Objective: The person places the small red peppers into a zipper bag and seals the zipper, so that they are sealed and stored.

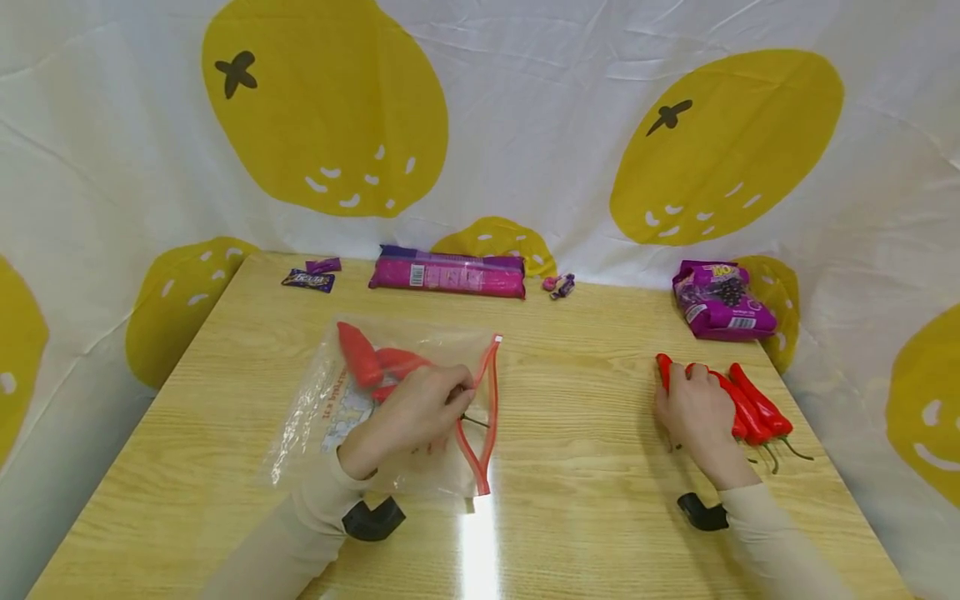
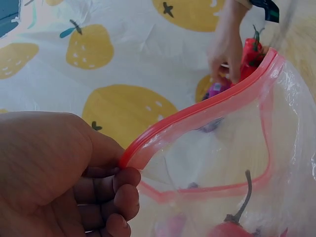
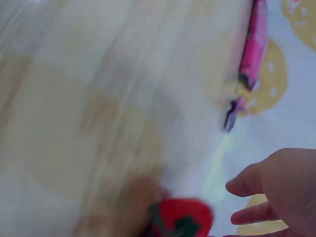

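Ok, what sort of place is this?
Probably a staged indoor tabletop setup: fruit-print cloth hangs behind and on both sides of a wood-grain table, where red peppers and a pink packet lie.

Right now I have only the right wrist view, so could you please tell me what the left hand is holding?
Observer: The left hand pinches the red zip edge of a clear plastic bag.
Operator: Thank you. Is there anything inside the bag?
Observer: Yes, red peppers lie inside it, seen through the plastic in the head view.
Operator: And could you tell me whether its mouth is open, and which way it faces?
Observer: The two zip edges stand apart, so the mouth is open, facing the person's right.
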`<state>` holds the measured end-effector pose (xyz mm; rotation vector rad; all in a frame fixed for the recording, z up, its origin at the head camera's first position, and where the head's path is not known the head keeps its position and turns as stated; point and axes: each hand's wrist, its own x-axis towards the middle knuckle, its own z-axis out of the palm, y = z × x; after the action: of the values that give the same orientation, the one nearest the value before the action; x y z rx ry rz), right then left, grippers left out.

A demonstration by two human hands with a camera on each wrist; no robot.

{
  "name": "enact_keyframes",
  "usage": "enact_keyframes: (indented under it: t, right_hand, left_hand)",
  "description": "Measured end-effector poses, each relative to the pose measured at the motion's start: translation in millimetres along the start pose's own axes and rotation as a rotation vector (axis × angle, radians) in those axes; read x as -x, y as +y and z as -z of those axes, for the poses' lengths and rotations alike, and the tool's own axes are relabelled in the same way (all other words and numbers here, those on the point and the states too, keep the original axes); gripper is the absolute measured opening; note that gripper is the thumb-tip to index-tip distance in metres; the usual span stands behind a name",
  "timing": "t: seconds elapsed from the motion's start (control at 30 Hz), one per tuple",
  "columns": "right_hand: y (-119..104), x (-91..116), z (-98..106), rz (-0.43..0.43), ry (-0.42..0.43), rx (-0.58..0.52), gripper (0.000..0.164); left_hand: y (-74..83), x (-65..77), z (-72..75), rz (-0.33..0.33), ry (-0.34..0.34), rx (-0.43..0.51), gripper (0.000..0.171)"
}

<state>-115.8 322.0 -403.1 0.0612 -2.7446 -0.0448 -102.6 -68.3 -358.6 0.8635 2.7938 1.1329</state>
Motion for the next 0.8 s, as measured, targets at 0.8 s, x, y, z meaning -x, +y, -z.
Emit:
enact_keyframes:
  t: [0.8]
  right_hand:
    - [-31, 4, 29, 0.069, -0.157, -0.308, 0.033]
  left_hand:
    - [-1.9, -1.0, -0.8, -0.011, 0.010, -0.006, 0.007]
